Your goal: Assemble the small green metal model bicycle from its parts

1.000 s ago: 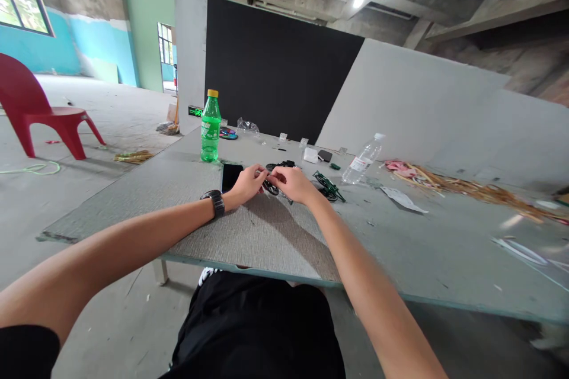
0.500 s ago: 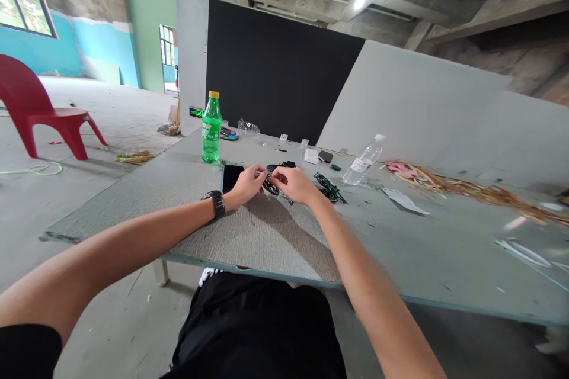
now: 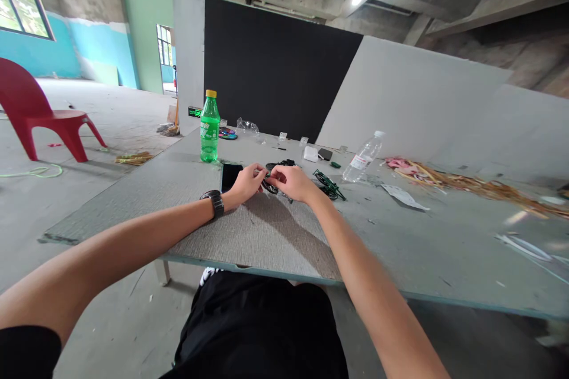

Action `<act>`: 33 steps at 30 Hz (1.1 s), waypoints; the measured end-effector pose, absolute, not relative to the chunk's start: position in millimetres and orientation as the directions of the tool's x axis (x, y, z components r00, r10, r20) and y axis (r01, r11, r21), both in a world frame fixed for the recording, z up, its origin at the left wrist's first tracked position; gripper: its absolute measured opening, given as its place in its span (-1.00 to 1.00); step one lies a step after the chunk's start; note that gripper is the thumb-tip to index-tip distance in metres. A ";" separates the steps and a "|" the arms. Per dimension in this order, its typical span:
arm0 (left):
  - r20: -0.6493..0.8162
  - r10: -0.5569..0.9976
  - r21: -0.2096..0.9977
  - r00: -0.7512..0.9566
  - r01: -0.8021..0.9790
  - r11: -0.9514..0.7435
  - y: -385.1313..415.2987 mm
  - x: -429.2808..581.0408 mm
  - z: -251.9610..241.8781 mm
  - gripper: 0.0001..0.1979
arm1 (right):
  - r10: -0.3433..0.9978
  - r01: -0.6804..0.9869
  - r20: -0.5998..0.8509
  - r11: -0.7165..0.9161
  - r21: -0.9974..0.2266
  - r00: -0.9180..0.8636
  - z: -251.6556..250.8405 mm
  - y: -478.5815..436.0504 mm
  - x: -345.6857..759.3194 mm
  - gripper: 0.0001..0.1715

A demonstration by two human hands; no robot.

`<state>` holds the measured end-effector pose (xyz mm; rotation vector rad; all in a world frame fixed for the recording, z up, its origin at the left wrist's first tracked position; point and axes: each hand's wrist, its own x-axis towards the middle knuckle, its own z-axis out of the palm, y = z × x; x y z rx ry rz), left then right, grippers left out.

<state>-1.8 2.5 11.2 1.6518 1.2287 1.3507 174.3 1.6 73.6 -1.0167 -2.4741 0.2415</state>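
Observation:
Over the middle of the table, my left hand and my right hand meet with fingertips pinched. Between them is a small black wheel-like part, partly covered by the fingers. Both hands appear to grip it, though the exact contact is hidden. More black parts lie just behind the hands. Beside my left hand rests a dark phone, lying flat. To the right of my right hand sits a tangle of dark green, thin-framed parts, like a miniature bicycle frame.
A green soda bottle stands at the left, and a clear water bottle leans at the right. Behind are a white case and a dark flat box. A paper sheet lies at the right. A red chair stands beyond the table.
The view has shifted very slightly. Both hands stay in the same place around the black part, with only small finger movement.

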 end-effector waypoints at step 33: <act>0.271 0.961 0.948 -0.056 0.191 -0.256 -4.2 -1.0 21.7 -0.87 | 0.631 0.619 0.380 0.766 -0.170 -0.676 71.3 3.9 176.2 -0.90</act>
